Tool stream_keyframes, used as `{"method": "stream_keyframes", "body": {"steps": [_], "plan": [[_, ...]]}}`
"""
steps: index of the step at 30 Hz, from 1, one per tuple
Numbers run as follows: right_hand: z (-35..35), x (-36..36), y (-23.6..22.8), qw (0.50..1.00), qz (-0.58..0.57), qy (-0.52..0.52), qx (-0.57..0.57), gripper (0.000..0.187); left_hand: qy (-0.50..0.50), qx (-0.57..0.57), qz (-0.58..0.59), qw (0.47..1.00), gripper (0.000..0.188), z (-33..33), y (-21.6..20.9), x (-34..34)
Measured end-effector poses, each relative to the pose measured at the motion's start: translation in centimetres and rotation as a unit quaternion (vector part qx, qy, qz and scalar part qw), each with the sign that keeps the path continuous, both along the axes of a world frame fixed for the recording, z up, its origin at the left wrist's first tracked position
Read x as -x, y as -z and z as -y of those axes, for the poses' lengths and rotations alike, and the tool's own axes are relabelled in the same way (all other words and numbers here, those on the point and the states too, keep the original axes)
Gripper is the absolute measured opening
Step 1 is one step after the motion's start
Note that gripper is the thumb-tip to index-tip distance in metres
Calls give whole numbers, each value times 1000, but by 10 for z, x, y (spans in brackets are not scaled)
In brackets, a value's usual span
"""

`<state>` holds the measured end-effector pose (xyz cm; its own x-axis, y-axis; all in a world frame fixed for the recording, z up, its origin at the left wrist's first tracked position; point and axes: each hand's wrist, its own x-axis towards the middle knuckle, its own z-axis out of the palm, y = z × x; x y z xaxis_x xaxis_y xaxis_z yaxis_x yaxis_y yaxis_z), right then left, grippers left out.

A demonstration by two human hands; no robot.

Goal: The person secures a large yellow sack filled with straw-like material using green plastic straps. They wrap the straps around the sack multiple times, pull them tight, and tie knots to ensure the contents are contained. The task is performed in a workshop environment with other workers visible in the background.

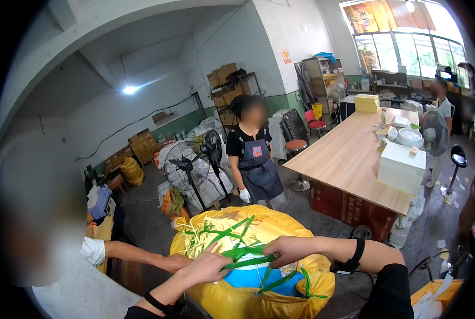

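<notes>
A big yellow sack (306, 290) stands right in front of me, its mouth wide. Pale yellow paper strips (197, 234) and something blue (242, 277) fill the top. Green plastic strap (248, 262) runs across the opening and along the sack's right edge. My left hand (212, 266) is closed on the strap over the sack's middle. A short way to its right, my right hand (286, 251) grips the same strap, fingers bent round it. Close beside my left wrist is a co-worker's hand (178, 262), reaching in from the left; its fingers are partly hidden.
Beyond the sack stands a person in an apron (258, 167) with a white glove. Tall floor fans (187, 165) are behind at left. A long wooden table (343, 143) at right carries a white box (401, 165). Another person (443, 106) stands past it.
</notes>
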<state>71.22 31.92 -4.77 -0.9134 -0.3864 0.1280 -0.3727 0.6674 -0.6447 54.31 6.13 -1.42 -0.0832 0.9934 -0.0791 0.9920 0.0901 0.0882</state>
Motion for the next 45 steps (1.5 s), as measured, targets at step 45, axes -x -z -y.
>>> {"method": "stream_keyframes", "body": {"steps": [45], "plan": [[-123,-325,49,851,249,409,215,22,-100,-85,176,976,21,-106,111,-46]]}}
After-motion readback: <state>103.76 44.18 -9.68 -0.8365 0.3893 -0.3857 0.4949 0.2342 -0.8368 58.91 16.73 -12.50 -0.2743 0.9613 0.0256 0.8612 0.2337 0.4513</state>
